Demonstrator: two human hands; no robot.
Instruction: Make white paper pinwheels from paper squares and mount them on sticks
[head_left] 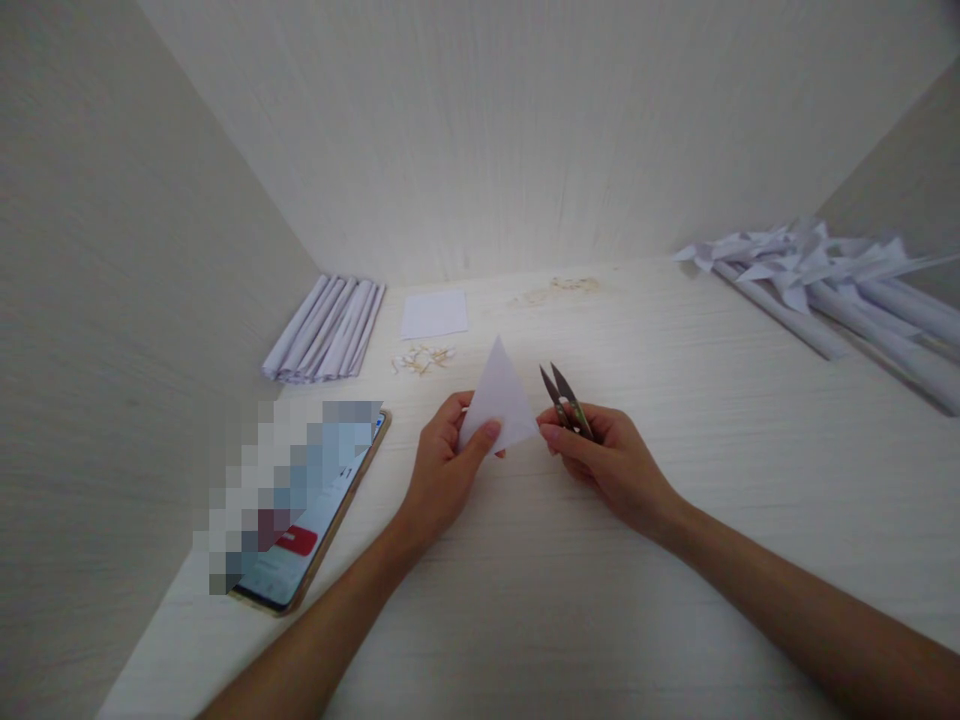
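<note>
My left hand [442, 468] pinches the lower left corner of a white paper folded into a triangle [498, 400], held upright just above the pale wooden table [570, 600]. My right hand [607, 462] holds small thread snips [566, 398], blades open and pointing up, and its fingertips also touch the triangle's lower right corner.
A phone [315, 520] lies at the left front. Rolled white paper sticks [326, 328] lie at the back left, next to a flat white paper square [434, 313] and a small heap of toothpicks [422, 358]. Finished paper pinwheels [825, 275] on paper sticks are piled at the back right. Walls close in on three sides.
</note>
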